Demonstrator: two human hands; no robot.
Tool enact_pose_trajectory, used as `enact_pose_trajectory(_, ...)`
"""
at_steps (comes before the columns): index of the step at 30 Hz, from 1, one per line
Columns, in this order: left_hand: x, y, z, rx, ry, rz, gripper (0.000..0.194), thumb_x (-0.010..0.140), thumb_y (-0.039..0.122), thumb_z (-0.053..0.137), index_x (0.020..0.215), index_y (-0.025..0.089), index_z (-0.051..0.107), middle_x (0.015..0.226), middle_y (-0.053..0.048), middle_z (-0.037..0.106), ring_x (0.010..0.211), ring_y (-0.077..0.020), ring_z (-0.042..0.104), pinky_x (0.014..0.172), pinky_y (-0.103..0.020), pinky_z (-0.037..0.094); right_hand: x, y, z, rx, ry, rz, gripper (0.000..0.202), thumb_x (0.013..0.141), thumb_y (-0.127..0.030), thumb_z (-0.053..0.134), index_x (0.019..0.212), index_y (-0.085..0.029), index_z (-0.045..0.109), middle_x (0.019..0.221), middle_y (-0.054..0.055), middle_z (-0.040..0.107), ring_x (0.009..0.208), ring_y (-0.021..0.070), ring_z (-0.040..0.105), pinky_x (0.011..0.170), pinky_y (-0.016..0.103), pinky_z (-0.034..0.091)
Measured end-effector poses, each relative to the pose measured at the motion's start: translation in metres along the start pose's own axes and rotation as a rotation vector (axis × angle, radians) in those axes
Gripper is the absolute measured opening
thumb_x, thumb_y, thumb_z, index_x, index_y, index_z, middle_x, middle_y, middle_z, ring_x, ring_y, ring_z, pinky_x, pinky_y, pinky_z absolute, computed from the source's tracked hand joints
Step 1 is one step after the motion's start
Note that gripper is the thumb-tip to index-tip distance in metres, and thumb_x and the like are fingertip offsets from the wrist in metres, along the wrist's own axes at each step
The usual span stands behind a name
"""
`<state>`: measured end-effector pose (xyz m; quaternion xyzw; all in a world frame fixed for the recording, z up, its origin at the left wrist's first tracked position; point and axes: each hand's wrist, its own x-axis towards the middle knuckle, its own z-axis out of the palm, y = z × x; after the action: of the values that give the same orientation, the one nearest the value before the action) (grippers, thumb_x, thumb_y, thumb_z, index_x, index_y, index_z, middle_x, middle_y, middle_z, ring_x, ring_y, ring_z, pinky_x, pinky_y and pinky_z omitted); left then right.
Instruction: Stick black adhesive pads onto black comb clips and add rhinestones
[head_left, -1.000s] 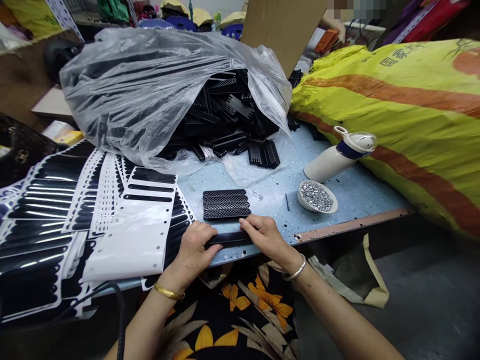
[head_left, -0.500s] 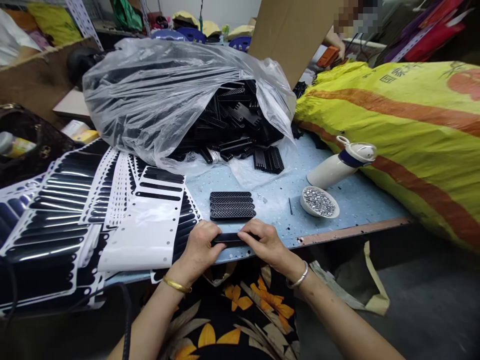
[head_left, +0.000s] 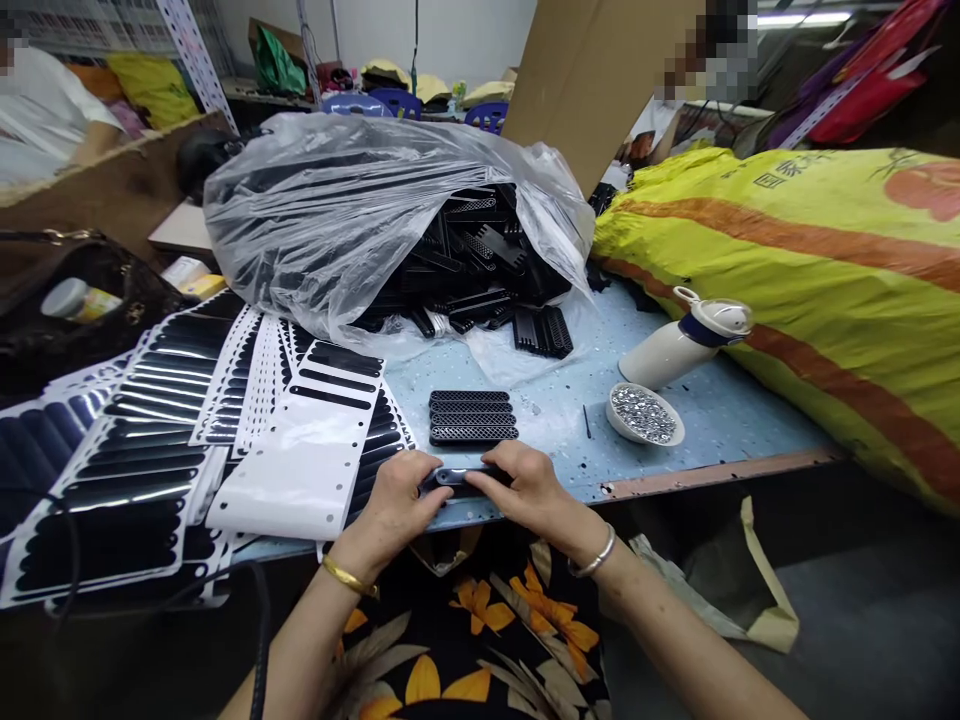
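Close to the table's front edge, a narrow black strip-shaped piece (head_left: pixel 457 477) with rounded ends is held level between both hands. Its upper face is glossy and catches the light. My left hand (head_left: pixel 399 495) pinches the left end between thumb and fingers. From the other side my right hand (head_left: pixel 529 482) grips it, the thumb laid along its face; the right end is partly hidden by the fingers. Just beyond lies a neat row of several black strips with a mesh pattern (head_left: pixel 472 416). To the left, a white backing sheet (head_left: pixel 289 485) carries long black stickers.
A clear plastic bag (head_left: pixel 300 220) spills black comb-like pieces (head_left: pixel 540 330) onto the blue table (head_left: pixel 555 470). At right are a bowl (head_left: pixel 645 440) of small silvery bits, a leaning white bottle (head_left: pixel 660 355) and a large yellow sack (head_left: pixel 825 300). More sticker sheets (head_left: pixel 112 480) overlap at left.
The view has shifted slightly, so the table appears a little lower and to the right. The held strip's glossy face now shows more, and my right thumb lies on it.
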<state>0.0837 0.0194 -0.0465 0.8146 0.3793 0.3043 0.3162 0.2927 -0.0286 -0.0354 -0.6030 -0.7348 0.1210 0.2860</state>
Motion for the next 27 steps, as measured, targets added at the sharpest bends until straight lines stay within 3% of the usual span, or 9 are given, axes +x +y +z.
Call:
enact_pose_trajectory(2,0.000,0.000,0.001,0.004,0.006,0.007,0.010,0.074,0.015,0.071,0.084,0.014,0.070,0.077,-0.006,0.071,0.072,-0.0200,0.065,0.068,-0.030,0.050,0.004,-0.001,0.007,-0.013,-0.017,0.004,0.036,0.089,-0.044,0.061,0.064,-0.019,0.062,0.064,0.002,0.062,0.061,0.0142,0.055,0.060,0.027,0.041)
enact_pose_trajectory(7,0.001,-0.003,0.006,-0.038,0.033,-0.039,0.007,0.073,0.013,0.070,0.080,0.015,0.071,0.072,-0.004,0.070,0.068,-0.0179,0.064,0.065,-0.028,0.049,0.011,0.001,0.015,-0.048,-0.034,0.002,0.044,0.092,-0.032,0.053,0.051,-0.020,0.048,0.054,0.000,0.053,0.052,0.0112,0.047,0.055,0.025,0.035)
enact_pose_trajectory(14,-0.001,-0.004,-0.001,-0.184,0.002,-0.153,0.031,0.068,0.012,0.072,0.098,0.017,0.072,0.089,-0.005,0.074,0.078,-0.0187,0.068,0.075,-0.029,0.053,0.012,-0.008,0.007,-0.079,-0.080,0.001,0.034,0.096,-0.026,0.046,0.065,-0.019,0.058,0.066,0.004,0.062,0.062,0.0145,0.056,0.062,0.026,0.040)
enact_pose_trajectory(17,0.001,-0.004,-0.002,-0.153,-0.029,-0.119,0.018,0.069,0.010,0.067,0.085,0.018,0.071,0.081,-0.003,0.072,0.076,-0.0179,0.065,0.072,-0.028,0.051,0.016,-0.017,0.011,-0.076,-0.078,-0.037,0.027,0.094,-0.029,0.052,0.071,-0.018,0.063,0.071,0.005,0.065,0.069,0.0161,0.059,0.067,0.027,0.042)
enact_pose_trajectory(21,0.002,-0.004,0.001,-0.136,-0.020,-0.084,0.010,0.071,0.009,0.063,0.072,0.018,0.067,0.070,-0.001,0.067,0.070,-0.0162,0.061,0.066,-0.026,0.046,0.022,-0.025,0.025,-0.087,-0.075,-0.036,0.031,0.086,-0.034,0.065,0.060,-0.019,0.056,0.062,0.001,0.057,0.061,0.0135,0.052,0.058,0.026,0.036)
enact_pose_trajectory(27,0.002,-0.005,0.004,-0.121,-0.011,-0.086,0.011,0.069,0.009,0.062,0.073,0.018,0.067,0.069,-0.001,0.065,0.068,-0.0159,0.058,0.065,-0.026,0.044,0.022,-0.021,0.039,-0.151,-0.049,-0.072,0.035,0.089,-0.026,0.058,0.056,-0.020,0.051,0.058,0.000,0.053,0.059,0.0137,0.049,0.059,0.027,0.034)
